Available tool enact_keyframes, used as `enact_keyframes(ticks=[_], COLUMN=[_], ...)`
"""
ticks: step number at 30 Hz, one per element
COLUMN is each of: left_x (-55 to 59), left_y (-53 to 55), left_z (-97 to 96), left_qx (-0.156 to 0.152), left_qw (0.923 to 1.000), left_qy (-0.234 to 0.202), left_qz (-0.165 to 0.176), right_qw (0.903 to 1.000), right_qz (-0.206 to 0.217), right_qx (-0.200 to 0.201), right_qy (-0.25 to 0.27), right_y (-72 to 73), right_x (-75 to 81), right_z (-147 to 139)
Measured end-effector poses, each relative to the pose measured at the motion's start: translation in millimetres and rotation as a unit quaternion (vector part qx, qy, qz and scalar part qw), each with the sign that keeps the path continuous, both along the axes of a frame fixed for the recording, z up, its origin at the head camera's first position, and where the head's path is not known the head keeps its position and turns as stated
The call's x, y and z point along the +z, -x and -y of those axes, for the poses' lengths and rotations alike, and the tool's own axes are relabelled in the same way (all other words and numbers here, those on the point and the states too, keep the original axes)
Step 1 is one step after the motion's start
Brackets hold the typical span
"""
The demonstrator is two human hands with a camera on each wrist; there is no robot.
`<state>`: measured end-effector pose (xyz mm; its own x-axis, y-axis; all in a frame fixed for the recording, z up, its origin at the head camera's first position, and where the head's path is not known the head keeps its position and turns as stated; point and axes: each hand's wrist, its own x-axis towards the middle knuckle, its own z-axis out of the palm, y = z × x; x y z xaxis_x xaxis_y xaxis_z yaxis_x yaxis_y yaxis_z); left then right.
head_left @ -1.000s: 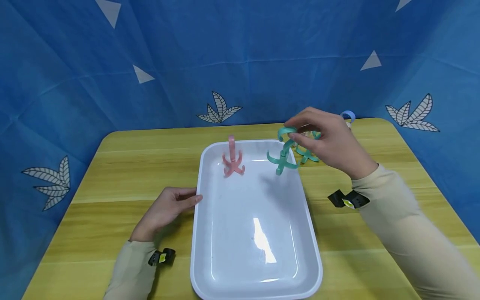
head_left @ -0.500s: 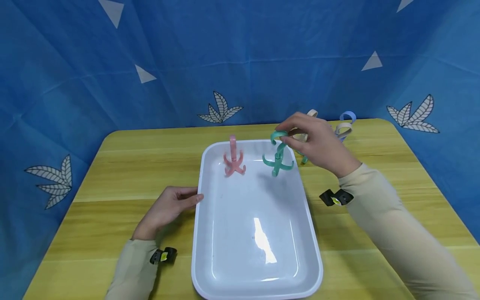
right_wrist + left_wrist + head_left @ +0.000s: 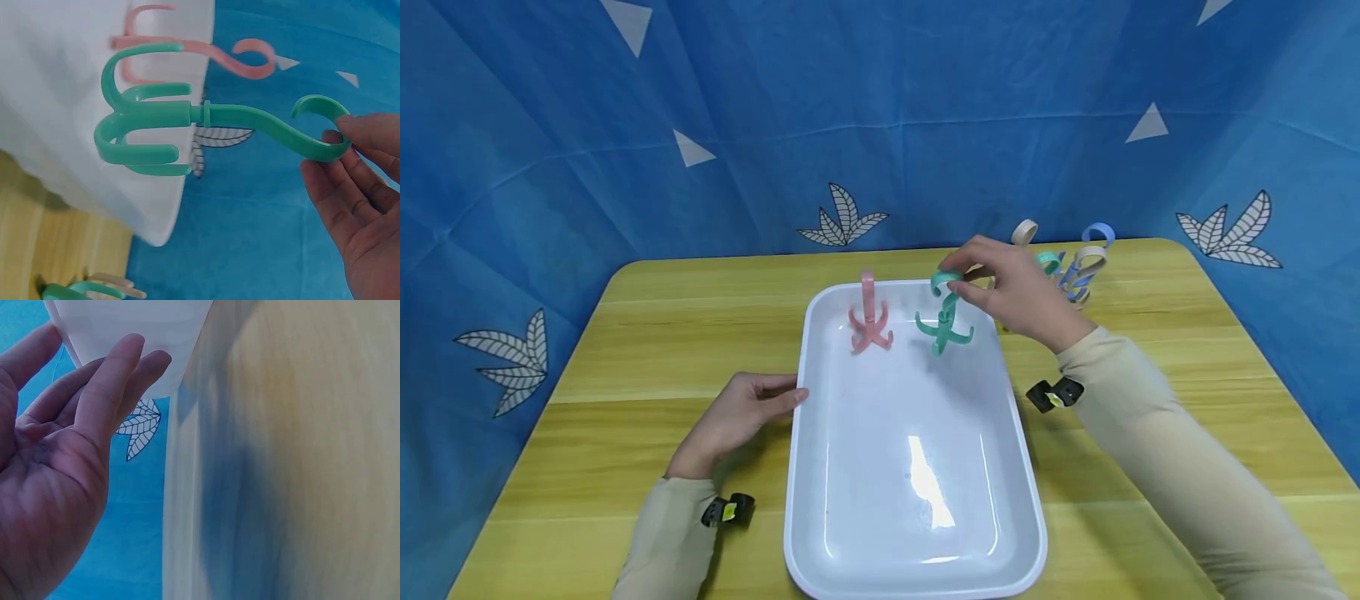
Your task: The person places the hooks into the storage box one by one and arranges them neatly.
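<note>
A green four-pronged rotating hook hangs prongs down over the far right part of the white tray. My right hand pinches its curved top between thumb and fingers, as the right wrist view shows. Whether its lowest tip touches the tray floor I cannot tell. A matching pink hook stands upright inside the tray at the far left. My left hand holds the tray's left side, with the thumb over the rim. Its other fingers lie loosely bent by the outer wall.
Several more hooks, including a blue one, a beige one and a green one, stand together at the table's back right, partly behind my right hand. A blue patterned cloth hangs behind the wooden table.
My right hand has carried the green hook left and slightly lower over the tray, uncovering more of the hooks at the back right. The left hand keeps its place on the tray.
</note>
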<state>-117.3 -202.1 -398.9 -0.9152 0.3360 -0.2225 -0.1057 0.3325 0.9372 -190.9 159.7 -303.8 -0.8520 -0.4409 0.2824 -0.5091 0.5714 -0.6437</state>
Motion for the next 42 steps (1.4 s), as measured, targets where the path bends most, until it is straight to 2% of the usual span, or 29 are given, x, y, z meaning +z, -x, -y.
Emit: enact_keyframes(ticks=[13, 21, 26, 31, 42], left_x=[2.5, 1.9, 2.5, 4.0, 1.0], left_y=[0.7, 4.9, 9.1, 10.1, 3.0], left_z=[1.0, -2.9, -4.5, -3.6, 1.8], left_qx=[-0.011, -0.018, -0.014, -0.014, -0.011], left_qw=[0.9999, 0.9997, 0.9999, 0.9999, 0.9998], left_qy=[0.009, -0.008, -0.001, -0.004, -0.006], left_qz=[-0.001, 0.013, 0.002, 0.003, 0.018], right_qw=[0.9998, 0.9997, 0.9998, 0.9986, 0.9942], right_qz=[0.016, 0.025, -0.010, -0.043, -0.082], right_qx=[0.007, -0.002, 0.002, -0.015, -0.060], right_qy=[0.007, 0.000, -0.018, -0.027, 0.036], right_y=[10.7, 10.3, 12.2, 10.3, -10.6], right_x=[-17.3, -17.8, -14.6, -12.5, -12.8], right_z=[1, -4, -7, -9, -30])
